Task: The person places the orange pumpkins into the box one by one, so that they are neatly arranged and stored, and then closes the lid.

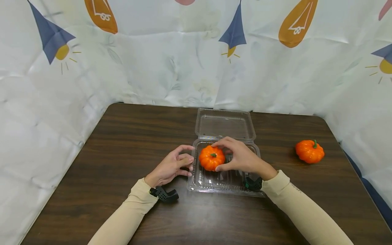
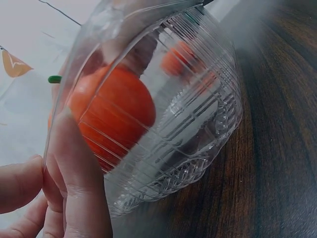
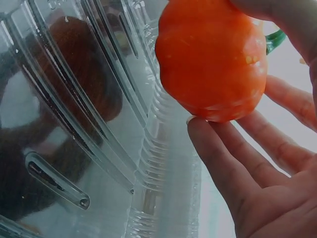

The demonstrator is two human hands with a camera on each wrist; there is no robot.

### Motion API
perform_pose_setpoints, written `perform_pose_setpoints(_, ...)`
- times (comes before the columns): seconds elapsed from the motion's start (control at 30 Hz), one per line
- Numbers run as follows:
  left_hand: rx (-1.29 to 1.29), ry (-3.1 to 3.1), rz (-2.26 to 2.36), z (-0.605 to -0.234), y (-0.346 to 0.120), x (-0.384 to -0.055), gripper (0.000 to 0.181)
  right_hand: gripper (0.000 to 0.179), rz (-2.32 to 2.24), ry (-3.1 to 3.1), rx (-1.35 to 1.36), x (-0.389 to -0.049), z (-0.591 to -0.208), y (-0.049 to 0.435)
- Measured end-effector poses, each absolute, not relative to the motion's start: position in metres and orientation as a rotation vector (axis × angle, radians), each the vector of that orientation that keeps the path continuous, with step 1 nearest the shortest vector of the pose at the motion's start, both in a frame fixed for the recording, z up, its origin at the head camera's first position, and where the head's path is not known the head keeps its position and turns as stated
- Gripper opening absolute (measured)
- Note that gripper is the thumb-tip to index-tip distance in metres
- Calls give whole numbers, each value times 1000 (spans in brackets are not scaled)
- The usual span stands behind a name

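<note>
A small orange toy pumpkin (image 1: 211,158) with a green stem is in the left part of a clear plastic clamshell container (image 1: 226,188). My right hand (image 1: 240,157) holds this pumpkin between thumb and fingers, reaching over the container from the right. In the right wrist view the pumpkin (image 3: 213,59) shows close beside the ribbed plastic, with fingers around it. At the container's left rim, my left hand (image 1: 171,165) pinches the edge with its thumb and fingers. The left wrist view shows the thumb (image 2: 79,173) against the clear wall, the pumpkin (image 2: 116,114) behind it.
The container's lid (image 1: 225,124) lies folded back toward the table's far edge. A second orange pumpkin (image 1: 310,151) sits on the right side of the dark wooden table (image 1: 137,136). A patterned white cloth (image 1: 183,68) hangs behind and at both sides.
</note>
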State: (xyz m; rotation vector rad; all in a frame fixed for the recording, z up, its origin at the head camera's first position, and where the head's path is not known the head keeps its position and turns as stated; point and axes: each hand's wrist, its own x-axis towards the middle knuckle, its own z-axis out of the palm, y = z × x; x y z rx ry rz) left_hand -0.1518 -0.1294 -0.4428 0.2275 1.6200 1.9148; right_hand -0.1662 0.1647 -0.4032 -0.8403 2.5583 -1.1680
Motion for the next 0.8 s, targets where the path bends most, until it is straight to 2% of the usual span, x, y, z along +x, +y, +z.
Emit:
perform_pose_setpoints(0.5, 237, 1626, 1917, -441, -128, -152, 51, 68, -957, 2555, -932, -166, -406, 164)
perform_pose_setpoints(0.8, 222, 1633, 1920, -440, -129, -150, 50, 70, -1018, 2490, -880, -166, -407, 163)
